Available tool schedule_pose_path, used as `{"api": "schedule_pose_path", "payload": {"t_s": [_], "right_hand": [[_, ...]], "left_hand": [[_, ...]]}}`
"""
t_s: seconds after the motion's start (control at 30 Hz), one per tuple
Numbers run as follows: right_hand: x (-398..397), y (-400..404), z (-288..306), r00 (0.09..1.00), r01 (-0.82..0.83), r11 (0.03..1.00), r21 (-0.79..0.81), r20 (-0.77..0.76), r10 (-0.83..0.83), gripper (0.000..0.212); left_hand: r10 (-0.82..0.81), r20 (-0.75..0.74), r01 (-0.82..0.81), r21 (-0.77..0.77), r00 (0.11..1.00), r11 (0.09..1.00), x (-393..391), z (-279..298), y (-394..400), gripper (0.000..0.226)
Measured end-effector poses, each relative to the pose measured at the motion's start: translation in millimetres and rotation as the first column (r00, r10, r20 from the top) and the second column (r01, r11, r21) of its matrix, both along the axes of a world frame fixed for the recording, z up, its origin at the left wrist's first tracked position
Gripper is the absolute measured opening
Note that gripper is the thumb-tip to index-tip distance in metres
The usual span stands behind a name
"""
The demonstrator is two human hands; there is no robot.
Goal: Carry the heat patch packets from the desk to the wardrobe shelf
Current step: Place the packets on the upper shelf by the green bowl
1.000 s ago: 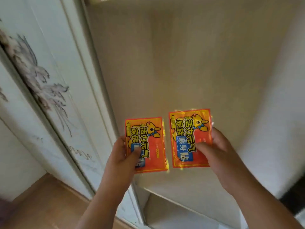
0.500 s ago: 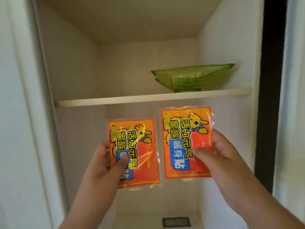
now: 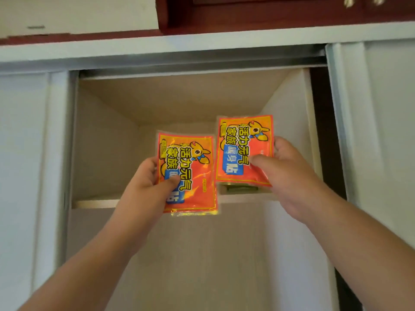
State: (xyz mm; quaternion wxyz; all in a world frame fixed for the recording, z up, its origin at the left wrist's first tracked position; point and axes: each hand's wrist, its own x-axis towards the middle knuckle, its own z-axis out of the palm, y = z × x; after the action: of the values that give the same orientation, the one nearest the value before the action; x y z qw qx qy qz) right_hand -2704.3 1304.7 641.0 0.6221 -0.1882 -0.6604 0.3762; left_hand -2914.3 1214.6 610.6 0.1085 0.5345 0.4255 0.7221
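Two orange-red heat patch packets with a cartoon animal are raised in front of the open wardrobe. My left hand (image 3: 150, 184) pinches the left packet (image 3: 193, 167) by its left edge, thumb on the front. My right hand (image 3: 283, 171) pinches the right packet (image 3: 241, 144) by its right edge, a little higher. Both packets hang at the height of the upper wardrobe shelf (image 3: 96, 203), whose front edge runs behind them. The right packet covers most of what stands on the shelf.
A sliver of a green object (image 3: 241, 189) shows on the shelf under the right packet. White sliding doors (image 3: 29, 164) flank the opening on both sides. A dark red cabinet (image 3: 247, 12) sits above the wardrobe top.
The view has tilted up to the top of the wardrobe. Both hands have lifted the packets from below the shelf up to shelf height, and the right one now hides the green dish.
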Motion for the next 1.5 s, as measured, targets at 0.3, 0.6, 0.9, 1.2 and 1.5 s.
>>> {"api": "schedule_pose_path", "payload": {"t_s": [0.3,0.6,0.9,1.2,1.5], "right_hand": [[-16,66,59,1.0,-0.026,0.994,-0.111,0.015,0.028,0.023],[-19,96,51,0.994,-0.09,0.949,-0.301,0.032,0.105,0.022],[-16,95,49,0.854,0.262,0.96,0.097,0.44,-0.277,0.006],[-5,89,45,0.667,0.262,0.863,0.432,0.565,-0.485,0.03],[13,65,29,0.786,-0.105,0.744,0.66,0.513,-0.344,0.039]], "left_hand": [[0.154,-0.062,-0.158,-0.051,0.986,0.986,-9,46,41,0.022],[0.119,-0.044,-0.124,-0.142,0.992,0.982,-18,48,67,0.022],[0.096,-0.053,-0.103,-0.146,0.994,0.984,-15,56,70,0.022],[0.056,-0.074,-0.067,-0.152,0.996,0.986,-1,64,81,0.022],[-0.079,0.076,0.09,-0.149,0.994,0.985,17,71,103,0.031]]}}
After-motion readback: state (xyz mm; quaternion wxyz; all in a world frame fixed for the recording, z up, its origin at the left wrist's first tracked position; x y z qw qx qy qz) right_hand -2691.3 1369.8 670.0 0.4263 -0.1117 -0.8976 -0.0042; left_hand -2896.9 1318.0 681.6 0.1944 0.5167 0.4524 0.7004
